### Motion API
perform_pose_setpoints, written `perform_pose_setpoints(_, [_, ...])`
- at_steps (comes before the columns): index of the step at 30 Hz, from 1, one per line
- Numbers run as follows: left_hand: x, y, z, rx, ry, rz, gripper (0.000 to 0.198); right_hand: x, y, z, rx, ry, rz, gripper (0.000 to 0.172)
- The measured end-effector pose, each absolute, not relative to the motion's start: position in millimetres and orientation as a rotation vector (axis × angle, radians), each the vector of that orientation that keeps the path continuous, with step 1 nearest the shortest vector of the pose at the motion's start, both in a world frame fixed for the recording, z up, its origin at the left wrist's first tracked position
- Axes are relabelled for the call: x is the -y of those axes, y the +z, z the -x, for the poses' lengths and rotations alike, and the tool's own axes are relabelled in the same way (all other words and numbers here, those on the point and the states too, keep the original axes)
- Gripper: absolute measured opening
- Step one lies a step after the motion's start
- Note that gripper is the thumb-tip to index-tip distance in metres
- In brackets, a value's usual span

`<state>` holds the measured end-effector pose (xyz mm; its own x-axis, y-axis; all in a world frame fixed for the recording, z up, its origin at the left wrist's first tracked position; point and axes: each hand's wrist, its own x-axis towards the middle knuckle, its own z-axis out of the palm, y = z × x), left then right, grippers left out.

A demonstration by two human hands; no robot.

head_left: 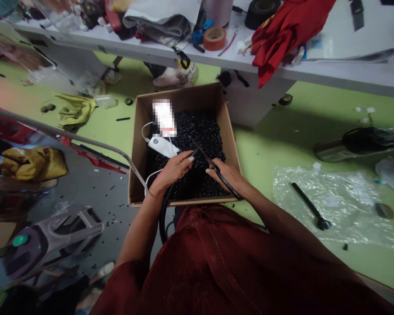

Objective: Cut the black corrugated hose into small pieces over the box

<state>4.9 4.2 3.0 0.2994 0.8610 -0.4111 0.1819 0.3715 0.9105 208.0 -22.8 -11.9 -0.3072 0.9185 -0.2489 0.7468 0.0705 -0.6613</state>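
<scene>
My left hand [173, 171] is closed around black tubing [164, 214], whose end sticks out past the fingertips and whose length hangs down toward my lap. In my right hand [230, 177] is a pair of scissors [223, 180] with dark handles. Their blades point up and left, close by the tubing's end; whether they touch it I cannot tell. Both hands are over a cardboard box [233, 144], which holds a heap of small black cut pieces [200, 127]. On the heap, left of my hands, lie a white power bank [162, 146] and a blurred-out phone [163, 116], with white cables.
A white shelf [236, 61] crosses behind the box, bearing orange tape [214, 38] and red cloth [282, 35]. At right, a plastic bag [348, 205] lies under a black strip [308, 203], near a flask [344, 144]. A purple-grey stool [52, 238] stands at left.
</scene>
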Motion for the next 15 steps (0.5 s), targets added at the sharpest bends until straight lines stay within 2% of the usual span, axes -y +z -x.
perform_pose_setpoints(15, [-6, -10, 1, -1.242, 0.599, -1.122, 0.045, 24, -19, -204, 2.325, 0.851, 1.859, 0.026])
